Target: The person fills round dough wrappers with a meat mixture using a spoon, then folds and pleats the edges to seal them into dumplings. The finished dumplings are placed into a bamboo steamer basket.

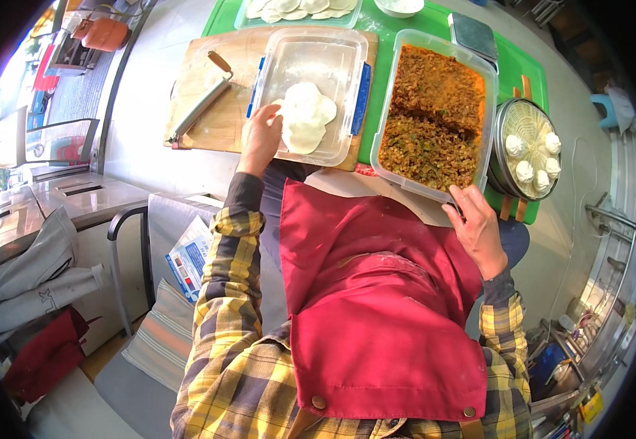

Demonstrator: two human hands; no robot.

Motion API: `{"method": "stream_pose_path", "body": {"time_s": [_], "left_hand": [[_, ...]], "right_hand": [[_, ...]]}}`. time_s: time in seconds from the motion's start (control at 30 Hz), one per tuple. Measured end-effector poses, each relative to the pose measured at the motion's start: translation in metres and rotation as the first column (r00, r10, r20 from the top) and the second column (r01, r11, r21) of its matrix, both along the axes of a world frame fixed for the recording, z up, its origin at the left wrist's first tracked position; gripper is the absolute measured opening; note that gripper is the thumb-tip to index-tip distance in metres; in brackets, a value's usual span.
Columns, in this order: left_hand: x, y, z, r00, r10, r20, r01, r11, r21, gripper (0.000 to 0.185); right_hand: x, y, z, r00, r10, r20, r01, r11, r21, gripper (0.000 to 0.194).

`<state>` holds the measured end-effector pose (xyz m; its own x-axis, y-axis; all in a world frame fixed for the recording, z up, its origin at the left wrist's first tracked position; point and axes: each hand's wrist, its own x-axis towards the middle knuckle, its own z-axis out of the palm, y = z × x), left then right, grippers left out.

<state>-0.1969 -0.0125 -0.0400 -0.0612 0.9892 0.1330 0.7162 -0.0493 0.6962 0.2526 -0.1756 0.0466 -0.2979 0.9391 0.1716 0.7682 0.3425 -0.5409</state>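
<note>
My left hand (262, 135) is at the left edge of a pile of thin round dough wrappers (306, 118), its thumb and fingertips close together at a wrapper's rim; whether they pinch it I cannot tell. The wrappers overlap on a clear plastic lid (323, 60) with blue clips, which lies on a wooden board (200, 57). My right hand (474, 222) is at the near right corner of a clear plastic tub (392, 99), its fingers curled by the rim. Reddish minced filling (439, 71) and greener minced filling (425, 148) lie in the tub.
A roller with a wooden handle (203, 110) lies on the board's left. Right of the tub, a round steamer (525, 123) holds several pleated buns. Behind stand a tray of wrappers (296, 21), a white bowl (400, 6) and a kitchen scale (473, 36) on the green table (521, 66).
</note>
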Motion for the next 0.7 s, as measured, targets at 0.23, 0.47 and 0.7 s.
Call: {"method": "stream_pose_path", "body": {"time_s": [0.23, 0.47, 0.7], "left_hand": [[-0.011, 0.047, -0.006, 0.933, -0.155, -0.324, 0.173, 0.985, 0.027, 0.034], [-0.004, 0.026, -0.012, 0.912, -0.145, -0.384, 0.137, 0.989, -0.049, 0.026], [0.032, -0.013, -0.005, 0.899, 0.023, -0.436, -0.021, 1.000, 0.011, 0.024]], "right_hand": [[-0.021, 0.024, 0.000, 0.996, 0.088, 0.027, -0.088, 0.996, -0.025, 0.015], [-0.027, 0.030, -0.005, 0.997, 0.076, 0.026, -0.075, 0.997, -0.012, 0.008], [-0.022, 0.026, -0.010, 0.998, 0.051, -0.020, -0.051, 0.999, -0.008, 0.007]]}}
